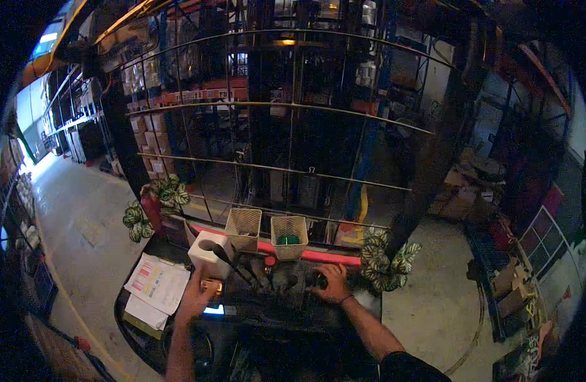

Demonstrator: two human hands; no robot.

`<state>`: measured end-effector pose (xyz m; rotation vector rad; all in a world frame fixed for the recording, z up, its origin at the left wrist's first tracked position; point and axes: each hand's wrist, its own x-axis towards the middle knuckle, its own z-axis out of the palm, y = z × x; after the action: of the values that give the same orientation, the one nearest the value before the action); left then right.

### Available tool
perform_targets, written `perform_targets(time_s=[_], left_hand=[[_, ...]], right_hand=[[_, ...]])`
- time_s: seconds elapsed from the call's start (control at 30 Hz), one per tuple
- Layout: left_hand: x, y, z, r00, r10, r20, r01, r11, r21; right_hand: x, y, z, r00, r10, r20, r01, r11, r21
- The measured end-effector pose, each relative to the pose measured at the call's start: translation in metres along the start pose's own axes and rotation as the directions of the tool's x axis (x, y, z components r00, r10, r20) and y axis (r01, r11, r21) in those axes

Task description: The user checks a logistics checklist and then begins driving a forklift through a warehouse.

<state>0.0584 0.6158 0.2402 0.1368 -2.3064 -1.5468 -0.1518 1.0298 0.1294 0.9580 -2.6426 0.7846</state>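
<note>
My left hand point(196, 298) is at the left side of a dark console point(267, 312), its fingers curled at a small orange-lit thing point(213, 286). What the fingers hold there is too blurred to make out. Just beyond that hand stands a white box point(209, 250) with a round hole in its top. A small lit screen point(214, 310) glows beside my left wrist. On the console's right side, my right hand point(332, 284) curves its fingers over a dark control knob point(320, 280), mostly hidden in shadow. Between the hands are several dark levers point(248, 270) and a red button point(269, 261).
Two wire-mesh baskets point(243, 229) stand along a red strip point(331, 257); the right basket point(288, 237) holds something green. Papers point(158, 284) lie at the left. Leafy plants point(388, 260) flank the console. A barred guard point(293, 105) rises ahead, with warehouse racks point(216, 89) beyond.
</note>
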Motion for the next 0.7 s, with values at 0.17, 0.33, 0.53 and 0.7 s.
perform_targets(time_s=[0.17,0.33,0.53,0.7], left_hand=[[0.054,0.038,0.044,0.945,0.246,-0.214,-0.278,0.951,-0.134],[0.049,0.045,0.022,0.961,0.246,-0.125,-0.252,0.967,-0.035],[0.042,0.098,0.011,0.934,0.266,0.237,-0.356,0.705,0.613],[0.049,0.129,0.016,0.882,0.177,0.437,-0.44,0.643,0.627]], right_hand=[[-0.002,-0.001,-0.002,0.999,-0.037,-0.033,0.036,0.999,-0.029],[-0.002,0.008,0.006,0.999,-0.036,-0.026,0.034,0.997,-0.067],[-0.002,0.017,0.022,0.992,0.003,-0.125,-0.004,1.0,-0.01],[0.007,-0.014,0.005,0.992,0.075,-0.098,-0.064,0.992,0.108]])
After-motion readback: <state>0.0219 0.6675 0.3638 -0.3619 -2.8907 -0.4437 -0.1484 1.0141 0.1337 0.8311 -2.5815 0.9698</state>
